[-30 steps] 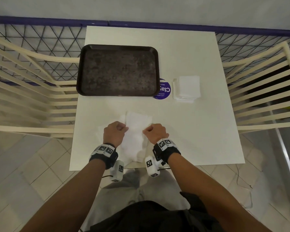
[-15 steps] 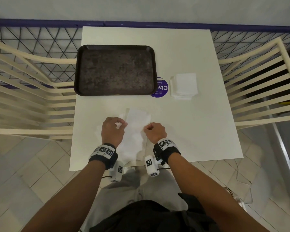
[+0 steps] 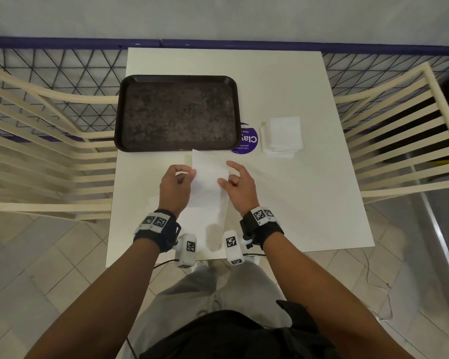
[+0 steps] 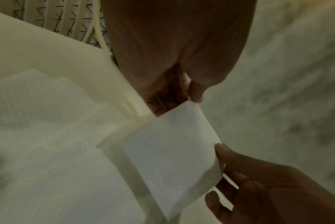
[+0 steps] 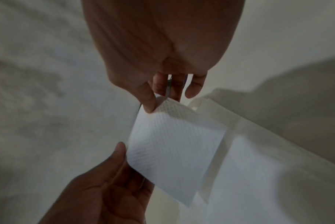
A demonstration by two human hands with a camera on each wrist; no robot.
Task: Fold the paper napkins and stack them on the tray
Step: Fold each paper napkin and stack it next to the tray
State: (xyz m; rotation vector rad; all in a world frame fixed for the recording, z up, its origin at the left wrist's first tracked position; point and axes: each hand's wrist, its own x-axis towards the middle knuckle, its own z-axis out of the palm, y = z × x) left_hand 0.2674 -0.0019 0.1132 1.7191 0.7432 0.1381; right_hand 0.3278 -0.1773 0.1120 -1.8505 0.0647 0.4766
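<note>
Napkin (image 3: 209,174), white paper, one: lifted since half a second ago, its far edge now carried forward to reach just short of the tray's near rim; earlier it lay lower, well short of the tray. Left hand (image 3: 175,186): pinches the napkin's left edge between thumb and fingers. Right hand (image 3: 237,186): pinches the right edge, index finger raised off it. Both hands have moved toward the tray. Tray (image 3: 119,120), dark brown, on white table (image 3: 309,198): holds nothing. Napkin stack (image 3: 281,137), white: right of the tray, unchanged. Purple sticker (image 3: 249,142): partly under the tray's near-right corner.
</note>
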